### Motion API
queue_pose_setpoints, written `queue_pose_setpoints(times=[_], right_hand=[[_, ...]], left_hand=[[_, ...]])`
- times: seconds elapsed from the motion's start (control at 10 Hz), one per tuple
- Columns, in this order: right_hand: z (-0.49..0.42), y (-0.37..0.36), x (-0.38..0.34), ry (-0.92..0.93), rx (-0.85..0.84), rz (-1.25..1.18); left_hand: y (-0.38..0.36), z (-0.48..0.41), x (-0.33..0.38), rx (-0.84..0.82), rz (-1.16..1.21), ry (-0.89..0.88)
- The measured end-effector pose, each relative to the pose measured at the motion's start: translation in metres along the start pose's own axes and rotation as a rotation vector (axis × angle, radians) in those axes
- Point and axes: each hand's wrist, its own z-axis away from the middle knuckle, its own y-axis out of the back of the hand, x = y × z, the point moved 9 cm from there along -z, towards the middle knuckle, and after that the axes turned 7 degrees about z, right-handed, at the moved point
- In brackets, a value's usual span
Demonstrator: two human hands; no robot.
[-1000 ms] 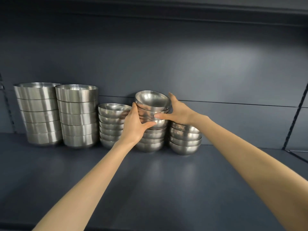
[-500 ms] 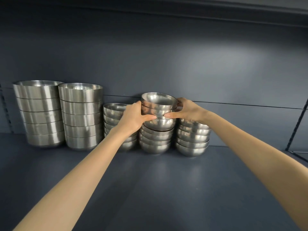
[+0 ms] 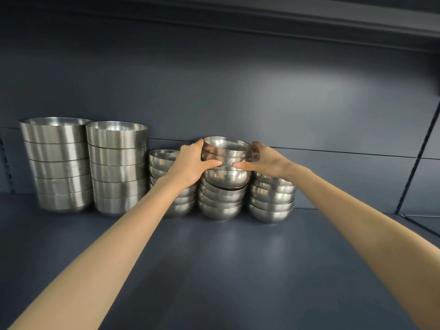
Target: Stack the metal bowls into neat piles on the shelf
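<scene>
Five piles of metal bowls stand in a row on a dark shelf (image 3: 214,258), set against its back panel (image 3: 238,91). At far left, a tall stack (image 3: 56,163) of large straight-sided bowls and, just beside it, a second tall stack (image 3: 117,167) look square and settled. Next comes a left pile (image 3: 162,160) of small round bowls, partly hidden behind the person's left forearm.

The left hand (image 3: 190,165) grips the upper bowls (image 3: 226,151) of the middle pile (image 3: 221,198), with the thumb pressed across the front wall and the fingers curled over the far rim. The right hand (image 3: 269,160) mirrors it from the other side, thumb at the front and fingers wrapped round the back edge. The upper bowls sit on top of the middle pile, which rises above its two neighbours. Whether they are fully seated cannot be told, and the bowls lower in that pile show uneven gaps between their rims.

Just beside it at right, a right pile (image 3: 271,201) of small bowls stands lower, part of its top hidden by the right wrist.

The job appears close to done. No loose bowl is in view on the shelf, and what seems left is to settle and straighten the middle pile, then let go.
</scene>
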Motion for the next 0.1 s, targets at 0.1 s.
queue_pose_setpoints(times=[0.1], right_hand=[[0.0217,0.0131,-0.0090,0.031,0.079,0.282]], left_hand=[[0.0062,0.0160,0.0137,0.052,-0.262,-0.066]])
